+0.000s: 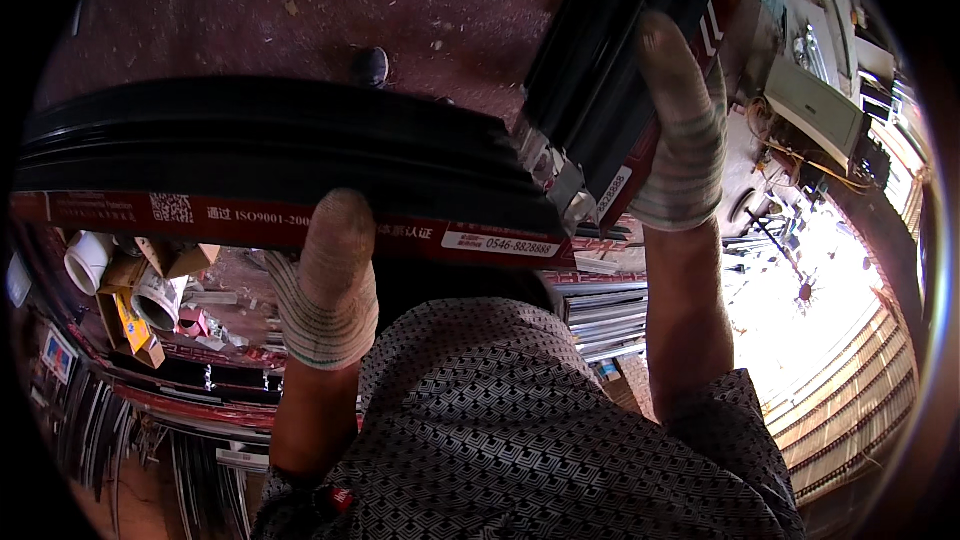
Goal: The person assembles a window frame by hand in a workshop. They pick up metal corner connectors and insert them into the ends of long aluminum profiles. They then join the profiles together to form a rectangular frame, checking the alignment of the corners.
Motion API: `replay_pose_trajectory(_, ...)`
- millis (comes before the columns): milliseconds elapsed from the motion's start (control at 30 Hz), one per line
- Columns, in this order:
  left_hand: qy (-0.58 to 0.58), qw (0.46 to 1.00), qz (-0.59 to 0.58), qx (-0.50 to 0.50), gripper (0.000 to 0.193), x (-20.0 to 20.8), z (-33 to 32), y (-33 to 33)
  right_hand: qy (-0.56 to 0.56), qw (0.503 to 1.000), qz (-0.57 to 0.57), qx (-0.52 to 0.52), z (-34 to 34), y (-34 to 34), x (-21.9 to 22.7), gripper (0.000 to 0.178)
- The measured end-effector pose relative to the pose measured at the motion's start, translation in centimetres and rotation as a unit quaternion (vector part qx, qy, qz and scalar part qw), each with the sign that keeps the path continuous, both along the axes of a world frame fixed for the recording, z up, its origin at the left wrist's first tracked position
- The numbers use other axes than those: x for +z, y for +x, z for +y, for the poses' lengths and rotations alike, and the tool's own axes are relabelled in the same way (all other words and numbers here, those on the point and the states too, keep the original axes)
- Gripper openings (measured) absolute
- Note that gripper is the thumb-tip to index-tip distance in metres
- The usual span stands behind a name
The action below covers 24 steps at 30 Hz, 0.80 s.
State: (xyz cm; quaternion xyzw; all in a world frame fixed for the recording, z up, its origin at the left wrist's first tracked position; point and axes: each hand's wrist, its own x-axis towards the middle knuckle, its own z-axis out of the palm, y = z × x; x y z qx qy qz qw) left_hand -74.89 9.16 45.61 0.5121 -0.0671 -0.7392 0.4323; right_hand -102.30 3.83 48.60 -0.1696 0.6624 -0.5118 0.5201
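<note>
My left hand, in a pale striped work glove, holds a long black frame profile that stretches off to the left. Its thumb presses on the red printed strip along the near edge, and most of its fingers are hidden behind. A second black profile runs away from me at the upper right. My gloved right hand grips that one, thumb lying on its upper face. Between the two angled profile ends a silvery metal corner piece shows, with a narrow gap around it.
Below left stand white buckets and an open cardboard box. Bundled metal profiles lie beside my body. A pale cabinet-like box with loose wires is on the right. A shoe shows on the reddish floor.
</note>
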Motion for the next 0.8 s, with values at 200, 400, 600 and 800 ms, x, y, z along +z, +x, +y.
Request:
replay_pose_trajectory(200, -0.03, 0.998, 0.029, -0.045, 0.04, 0.6, -0.8, 0.2, -0.004, 0.999, -0.048, -0.01, -0.1, 0.1, 0.4, 0.038)
replay_pose_trajectory(400, 0.024, 0.999, -0.026, -0.017, 0.046, 0.1, -0.5, 0.8, 0.0, 0.998, -0.069, -0.013, 0.1, 0.0, 0.4, 0.036)
replay_pose_trajectory(600, -0.118, 0.958, -0.206, -0.161, 0.046, -2.3, 0.7, 2.8, 0.0, 0.999, -0.052, 0.0, 0.2, 0.1, 0.2, 0.036)
replay_pose_trajectory(800, -0.059, 0.997, -0.048, -0.035, 0.042, 1.1, -2.2, -1.2, -0.006, 1.0, 0.01, -0.028, -0.6, 1.2, 0.1, 0.035)
